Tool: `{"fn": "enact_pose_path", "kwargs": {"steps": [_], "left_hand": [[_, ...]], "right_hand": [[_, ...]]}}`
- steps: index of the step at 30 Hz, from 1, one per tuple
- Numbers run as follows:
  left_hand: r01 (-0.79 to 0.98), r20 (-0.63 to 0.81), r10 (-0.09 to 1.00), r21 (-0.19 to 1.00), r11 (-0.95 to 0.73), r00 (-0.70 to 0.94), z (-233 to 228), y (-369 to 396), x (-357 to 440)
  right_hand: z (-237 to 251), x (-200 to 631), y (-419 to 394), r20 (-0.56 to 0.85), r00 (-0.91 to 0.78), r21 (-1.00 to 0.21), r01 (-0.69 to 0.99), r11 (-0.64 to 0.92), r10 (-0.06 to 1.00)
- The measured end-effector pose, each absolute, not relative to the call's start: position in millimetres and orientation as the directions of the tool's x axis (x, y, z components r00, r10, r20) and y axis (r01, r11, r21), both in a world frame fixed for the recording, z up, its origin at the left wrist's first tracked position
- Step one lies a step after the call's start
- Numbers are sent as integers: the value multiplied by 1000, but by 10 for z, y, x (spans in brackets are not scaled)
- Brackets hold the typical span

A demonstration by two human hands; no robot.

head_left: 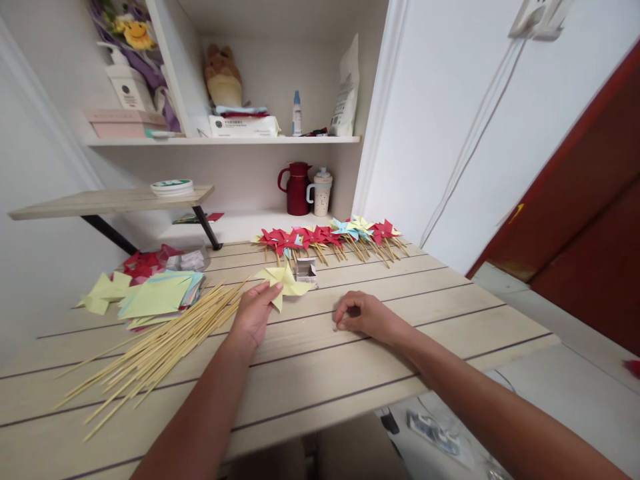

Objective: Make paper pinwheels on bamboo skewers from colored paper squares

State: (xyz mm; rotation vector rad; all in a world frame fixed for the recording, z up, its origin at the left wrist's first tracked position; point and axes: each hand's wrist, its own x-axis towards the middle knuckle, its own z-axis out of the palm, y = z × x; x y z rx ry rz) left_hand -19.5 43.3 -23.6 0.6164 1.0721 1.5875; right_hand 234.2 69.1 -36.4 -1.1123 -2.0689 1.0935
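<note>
A yellow paper pinwheel (286, 280) without a stick is pinched by one blade in my left hand (256, 308), held just above the table. My right hand (364, 313) rests low over the boards, thumb and forefinger pressed together around something tiny at their tips, too small to name. Just beyond the pinwheel stands a small opened box (306, 270); its contents cannot be made out. To the left of my left hand lies a loose spread of thin wooden sticks (170, 350).
Paper sheets (155, 297) are stacked at the left, beside another yellow pinwheel (104, 293) and a clear tub (193, 259). Finished pinwheels on sticks (320, 237) line the table's back. A raised wooden shelf (115, 201) overhangs the left; a red jug (299, 190) and cup (321, 193) stand behind.
</note>
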Motion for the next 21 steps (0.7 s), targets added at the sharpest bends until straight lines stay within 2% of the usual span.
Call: {"fn": "enact_pose_path", "kwargs": {"steps": [9, 15, 18, 21], "left_hand": [[-452, -124, 951, 892, -19, -284, -245, 441, -200], [-427, -103, 961, 904, -18, -258, -225, 430, -182], [-417, -92, 963, 909, -22, -253, -230, 428, -182], [-408, -85, 966, 913, -23, -243, -237, 429, -188]], "right_hand": [[-336, 2408, 637, 90, -568, -838, 401, 371, 818], [-373, 2363, 647, 99, -527, -860, 381, 339, 844], [-360, 2282, 667, 75, -510, -829, 445, 338, 857], [-295, 2187, 690, -5, -500, -767, 558, 318, 866]]}}
